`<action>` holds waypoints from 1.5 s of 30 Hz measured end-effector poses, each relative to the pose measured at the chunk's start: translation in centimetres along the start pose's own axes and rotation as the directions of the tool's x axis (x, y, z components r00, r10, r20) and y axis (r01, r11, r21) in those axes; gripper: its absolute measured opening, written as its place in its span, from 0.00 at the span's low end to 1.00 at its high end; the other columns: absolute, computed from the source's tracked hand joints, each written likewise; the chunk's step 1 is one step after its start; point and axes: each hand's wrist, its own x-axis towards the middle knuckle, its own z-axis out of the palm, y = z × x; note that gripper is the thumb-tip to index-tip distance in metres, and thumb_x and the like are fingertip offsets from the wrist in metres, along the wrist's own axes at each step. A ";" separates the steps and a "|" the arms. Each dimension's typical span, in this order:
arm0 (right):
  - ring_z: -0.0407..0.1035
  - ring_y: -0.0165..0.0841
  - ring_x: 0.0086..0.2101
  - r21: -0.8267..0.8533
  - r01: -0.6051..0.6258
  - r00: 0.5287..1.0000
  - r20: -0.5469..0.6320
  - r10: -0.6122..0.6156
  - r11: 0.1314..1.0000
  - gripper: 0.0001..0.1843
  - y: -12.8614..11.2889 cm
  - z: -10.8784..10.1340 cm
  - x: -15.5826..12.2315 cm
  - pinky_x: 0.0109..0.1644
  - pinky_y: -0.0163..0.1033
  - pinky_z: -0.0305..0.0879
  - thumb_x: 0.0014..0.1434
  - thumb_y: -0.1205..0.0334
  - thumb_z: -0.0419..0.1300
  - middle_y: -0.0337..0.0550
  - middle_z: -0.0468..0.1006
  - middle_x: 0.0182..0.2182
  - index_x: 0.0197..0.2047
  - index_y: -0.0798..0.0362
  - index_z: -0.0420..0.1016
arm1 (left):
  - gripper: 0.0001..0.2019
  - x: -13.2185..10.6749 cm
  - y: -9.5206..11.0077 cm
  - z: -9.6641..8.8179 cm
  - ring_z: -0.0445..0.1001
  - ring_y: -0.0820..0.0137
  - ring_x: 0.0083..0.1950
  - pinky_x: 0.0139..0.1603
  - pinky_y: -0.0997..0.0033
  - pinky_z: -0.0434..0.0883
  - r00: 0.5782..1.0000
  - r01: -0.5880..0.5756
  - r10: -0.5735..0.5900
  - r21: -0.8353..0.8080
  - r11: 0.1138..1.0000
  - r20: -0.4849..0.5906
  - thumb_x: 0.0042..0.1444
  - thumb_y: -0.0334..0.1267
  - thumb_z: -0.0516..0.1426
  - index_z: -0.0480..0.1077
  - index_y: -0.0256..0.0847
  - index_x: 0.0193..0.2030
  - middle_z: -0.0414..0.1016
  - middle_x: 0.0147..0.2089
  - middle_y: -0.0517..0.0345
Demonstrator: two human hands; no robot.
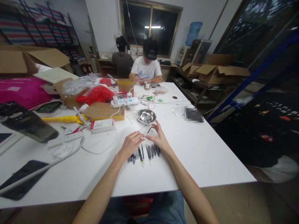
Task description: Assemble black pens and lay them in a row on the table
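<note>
A thin black pen refill (149, 130) slants between my two hands, above the table. My left hand (132, 142) is closed in a pinch at its lower end, where the clear part is mostly hidden. My right hand (160, 137) curls round the refill from the other side, forefinger near the upper end and thumb near the lower. Below my hands lie several black refills with yellowish ends (140, 155), dark pen barrels (156, 150) to the right and small dark pieces (132, 159) to the left. Just beyond stands a shiny metal bowl (139, 119) with small parts in it.
White power strips (126, 102) and cables run along the left and middle of the white table (198, 161). A cardboard tray (105, 112), red plastic bags (99, 94) and a dark phone (23, 179) lie leftward. A person in white (149, 70) works at the far end.
</note>
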 end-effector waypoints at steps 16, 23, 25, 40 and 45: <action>0.64 0.46 0.57 -0.089 0.056 0.989 -0.135 -0.067 0.995 0.61 0.7 0.9 0.0 0.65 0.54 0.60 0.46 0.44 0.73 0.56 0.64 0.59 0.72 0.50 0.44 | 0.10 0.0 0.5 0.6 0.73 0.72 0.37 0.39 0.73 0.67 0.998 0.008 -0.005 0.052 0.999 -0.059 0.69 0.41 0.51 0.70 0.41 0.43 0.74 0.36 0.58; 0.63 0.45 0.58 -0.207 0.113 0.956 -0.245 -0.164 0.972 0.50 -0.7 1.9 -0.6 0.64 0.53 0.60 0.53 0.47 0.70 0.57 0.63 0.60 0.70 0.53 0.50 | 0.10 -0.1 0.6 0.2 0.72 0.73 0.35 0.38 0.74 0.67 0.995 0.017 -0.013 0.039 0.999 -0.102 0.69 0.42 0.51 0.71 0.41 0.43 0.72 0.34 0.59; 0.63 0.45 0.58 -0.220 0.145 0.948 -0.248 -0.199 0.965 0.47 -0.9 1.9 -0.6 0.64 0.53 0.61 0.54 0.49 0.69 0.57 0.63 0.60 0.69 0.53 0.52 | 0.10 -0.1 0.6 0.2 0.73 0.73 0.35 0.37 0.74 0.68 0.994 0.023 -0.019 0.033 0.999 -0.106 0.69 0.41 0.51 0.71 0.41 0.43 0.72 0.34 0.59; 0.71 0.34 0.37 -0.058 0.169 0.972 -0.153 -0.176 0.984 0.15 -2.0 2.0 -0.9 0.49 0.42 0.68 0.60 0.68 0.57 0.39 0.74 0.34 0.51 0.51 0.69 | 0.07 0.0 -0.7 -0.2 0.75 0.67 0.41 0.44 0.69 0.69 0.993 0.107 -0.094 0.194 0.975 -0.074 0.67 0.36 0.52 0.71 0.42 0.43 0.75 0.38 0.56; 0.71 0.32 0.33 -0.004 0.129 0.980 -0.153 -0.128 0.992 0.13 -2.0 2.2 -1.1 0.44 0.39 0.69 0.60 0.63 0.59 0.37 0.75 0.31 0.49 0.51 0.69 | 0.08 -0.1 -0.7 -0.6 0.74 0.68 0.42 0.44 0.70 0.68 0.996 0.087 -0.086 0.184 0.979 -0.018 0.68 0.35 0.49 0.70 0.42 0.45 0.74 0.40 0.56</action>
